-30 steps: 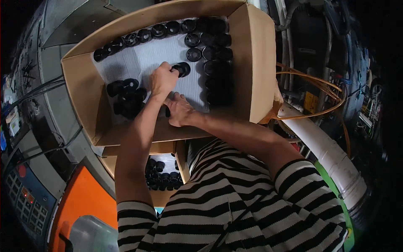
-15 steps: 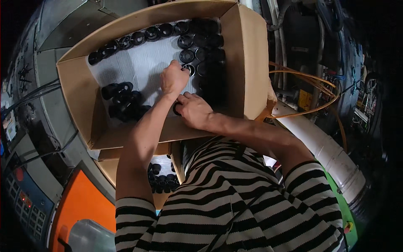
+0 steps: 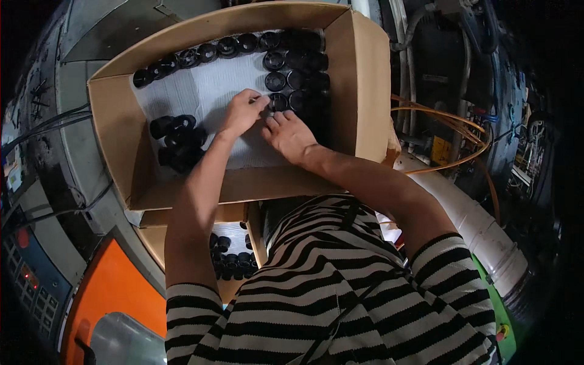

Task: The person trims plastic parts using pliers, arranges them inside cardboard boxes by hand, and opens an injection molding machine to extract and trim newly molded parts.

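Both of my hands are inside a large cardboard box (image 3: 372, 91) with a white ribbed sheet (image 3: 226, 82) on its bottom. Black round hollow plastic parts stand in rows along the far and right sides. My left hand (image 3: 243, 112) is closed, thumb and fingertips together, right by the rim of a black round part (image 3: 278, 102) at the inner edge of the right-hand rows. Just nearer to me, my right hand (image 3: 291, 136) is bent down with its fingers curled beside that same part. Whatever lies under either hand's fingertips is hidden.
A loose cluster of black parts (image 3: 179, 141) lies at the box's left. Below the near wall, a smaller box holds more black parts (image 3: 234, 263). An orange panel (image 3: 115, 286) and a button panel (image 3: 36, 286) are at lower left. Orange cables (image 3: 453, 115) and a pale pipe (image 3: 468, 213) run at right.
My right hand has moved away from the near wall, up to the right-hand rows; the black part seen under it before is now hidden. My left hand has shifted slightly left.
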